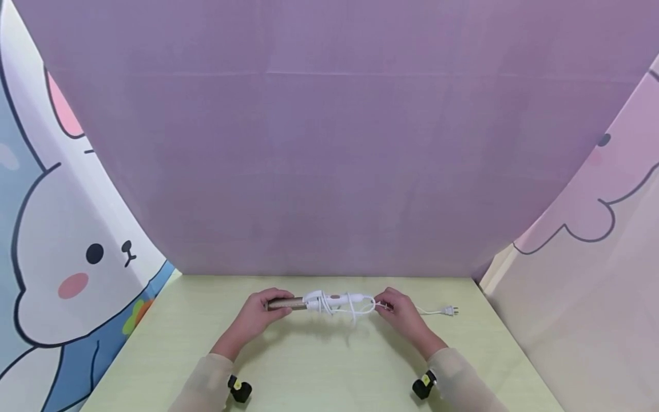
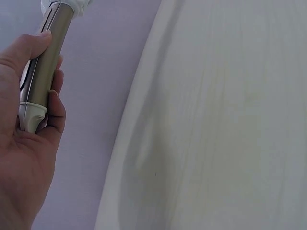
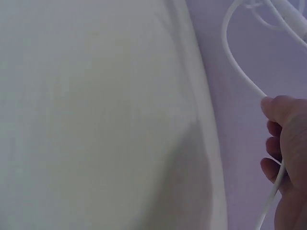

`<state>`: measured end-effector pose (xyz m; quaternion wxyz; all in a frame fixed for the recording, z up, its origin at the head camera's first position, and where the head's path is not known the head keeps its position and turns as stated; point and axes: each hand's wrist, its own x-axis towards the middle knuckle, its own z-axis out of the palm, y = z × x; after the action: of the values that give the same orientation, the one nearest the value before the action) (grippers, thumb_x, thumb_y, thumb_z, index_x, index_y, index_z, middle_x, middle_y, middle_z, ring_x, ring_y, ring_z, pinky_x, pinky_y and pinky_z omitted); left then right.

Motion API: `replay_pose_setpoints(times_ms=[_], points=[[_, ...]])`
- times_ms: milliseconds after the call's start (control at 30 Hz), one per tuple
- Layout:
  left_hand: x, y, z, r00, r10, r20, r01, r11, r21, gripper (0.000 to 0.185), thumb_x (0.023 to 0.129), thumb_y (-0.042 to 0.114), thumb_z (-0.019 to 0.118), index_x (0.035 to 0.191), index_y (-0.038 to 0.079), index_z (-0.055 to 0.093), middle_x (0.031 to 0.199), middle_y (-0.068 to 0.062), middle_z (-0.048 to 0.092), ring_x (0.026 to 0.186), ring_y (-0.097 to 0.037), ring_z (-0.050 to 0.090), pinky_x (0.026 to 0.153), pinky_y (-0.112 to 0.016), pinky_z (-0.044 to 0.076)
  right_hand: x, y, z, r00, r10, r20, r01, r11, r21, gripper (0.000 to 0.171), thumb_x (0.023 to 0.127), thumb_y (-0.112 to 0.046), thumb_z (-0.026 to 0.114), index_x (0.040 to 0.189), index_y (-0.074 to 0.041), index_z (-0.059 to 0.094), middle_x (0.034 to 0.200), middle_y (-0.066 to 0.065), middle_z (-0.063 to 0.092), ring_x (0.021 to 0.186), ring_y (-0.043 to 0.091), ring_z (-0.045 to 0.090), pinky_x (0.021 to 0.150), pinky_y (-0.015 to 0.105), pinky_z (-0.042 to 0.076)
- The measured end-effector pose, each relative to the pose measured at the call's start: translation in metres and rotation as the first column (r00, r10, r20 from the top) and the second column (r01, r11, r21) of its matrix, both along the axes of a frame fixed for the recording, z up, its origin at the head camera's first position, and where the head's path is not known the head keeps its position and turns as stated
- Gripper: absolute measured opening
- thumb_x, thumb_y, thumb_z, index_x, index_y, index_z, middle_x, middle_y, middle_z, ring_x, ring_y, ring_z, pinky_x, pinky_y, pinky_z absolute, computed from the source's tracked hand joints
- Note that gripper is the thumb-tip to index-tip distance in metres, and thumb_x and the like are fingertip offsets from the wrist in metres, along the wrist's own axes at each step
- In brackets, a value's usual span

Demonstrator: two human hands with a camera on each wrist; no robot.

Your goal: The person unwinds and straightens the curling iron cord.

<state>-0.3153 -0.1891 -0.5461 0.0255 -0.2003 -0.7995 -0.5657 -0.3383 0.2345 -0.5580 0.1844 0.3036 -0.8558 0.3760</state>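
A curling iron with a gold barrel and white handle is held level over the table. My left hand grips the barrel's end, thumb on the near side; the white tip sits against the palm in the left wrist view. White cord is wound loosely round the handle. Beyond the handle, my right hand pinches the cord between thumb and fingers. A loop of it arches over that hand in the right wrist view, and the tail runs out beneath. On the right hangs the white two-pin plug.
Beneath the hands is a pale green-yellow table. A purple cloth rises behind its far edge. Cartoon-printed panels stand at the left and right.
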Motion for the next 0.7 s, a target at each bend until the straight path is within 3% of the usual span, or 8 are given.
replay_pose_setpoints(times_ms=[267,433,700], points=[[-0.004,0.002,0.001,1.0,0.028,0.0,-0.028,1.0,0.008,0.027,0.098,0.016,0.088,0.124,0.018,0.082,0.123,-0.018,0.075,0.092,-0.025,0.066,0.072,-0.028,0.056,0.015,-0.005,-0.007,0.979,0.163,0.119,-0.166,0.986,0.017,0.012,0.097,0.002,0.081,0.105,-0.007,0.082,0.097,0.001,0.072,0.087,0.006,0.064,0.077,0.027,0.059],[-0.005,0.003,-0.001,0.998,0.055,0.008,-0.055,0.998,0.008,0.028,0.096,0.017,0.089,0.123,0.019,0.082,0.123,-0.019,0.075,0.094,-0.031,0.067,0.073,-0.028,0.056,0.027,-0.009,-0.001,0.961,0.176,0.212,-0.179,0.984,-0.003,0.009,0.1,-0.006,0.081,0.108,-0.011,0.083,0.096,-0.006,0.071,0.087,0.005,0.063,0.077,0.027,0.058],[-0.003,0.002,-0.005,0.997,0.078,0.02,-0.077,0.997,-0.013,0.029,0.097,0.019,0.089,0.124,0.016,0.082,0.122,-0.009,0.077,0.099,-0.024,0.069,0.078,-0.029,0.058,0.04,-0.013,0.017,0.966,0.185,0.178,-0.168,0.98,-0.107,0.009,0.1,-0.006,0.082,0.105,-0.014,0.084,0.094,-0.004,0.07,0.082,0.007,0.059,0.07,0.024,0.053]])
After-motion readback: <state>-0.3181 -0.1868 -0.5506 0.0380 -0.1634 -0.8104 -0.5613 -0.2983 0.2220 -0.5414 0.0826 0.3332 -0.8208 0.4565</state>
